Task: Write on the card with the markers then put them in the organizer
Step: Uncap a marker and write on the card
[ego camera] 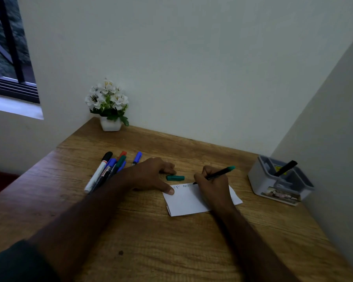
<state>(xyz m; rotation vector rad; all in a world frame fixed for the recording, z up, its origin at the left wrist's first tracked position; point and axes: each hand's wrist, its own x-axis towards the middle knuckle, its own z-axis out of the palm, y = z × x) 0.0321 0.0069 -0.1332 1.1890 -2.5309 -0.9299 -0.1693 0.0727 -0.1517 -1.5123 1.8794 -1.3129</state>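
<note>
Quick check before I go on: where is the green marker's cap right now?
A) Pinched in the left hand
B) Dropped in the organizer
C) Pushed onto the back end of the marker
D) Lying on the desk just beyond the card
D: the green cap lies loose on the desk just past the card, between the left hand and the right hand, which holds the green marker.

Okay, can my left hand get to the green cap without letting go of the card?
Probably yes. The left hand pins the card with its thumb, and the green cap lies on the bare desk just beside its fingers, nothing between them.
</note>
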